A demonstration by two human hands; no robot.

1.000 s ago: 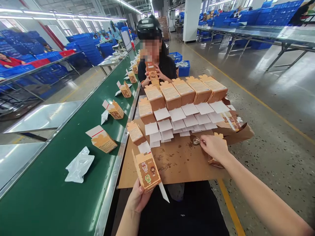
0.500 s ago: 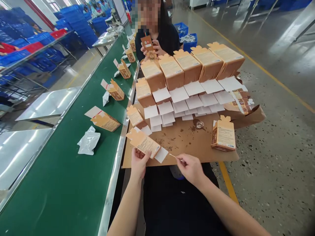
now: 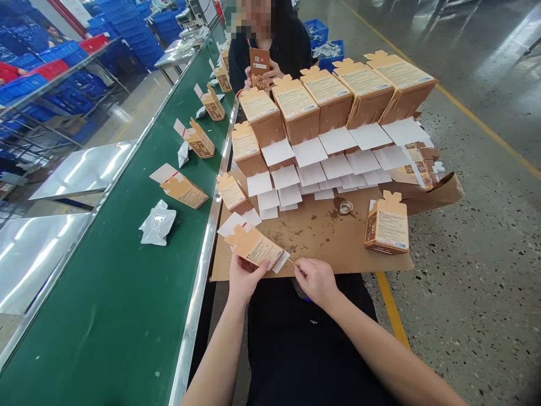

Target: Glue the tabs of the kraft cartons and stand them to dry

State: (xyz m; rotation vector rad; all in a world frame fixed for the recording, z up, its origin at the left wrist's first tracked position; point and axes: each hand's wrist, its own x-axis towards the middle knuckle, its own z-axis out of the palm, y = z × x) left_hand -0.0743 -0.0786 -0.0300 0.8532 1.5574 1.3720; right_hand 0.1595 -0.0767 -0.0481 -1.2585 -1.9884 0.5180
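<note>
Carton (image 3: 260, 248), underside hidden, stick (image 3: 290, 260) partly covered

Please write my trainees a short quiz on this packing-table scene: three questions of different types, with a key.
1. True or false: the left hand holds a carton.
2. Which is nearer the small clear dish?
A) the left hand
B) the right hand
3. Fill in the missing word: near the carton's white flap, the right hand holds a thin ____.

Key: 1. True. 2. B. 3. stick.
</note>
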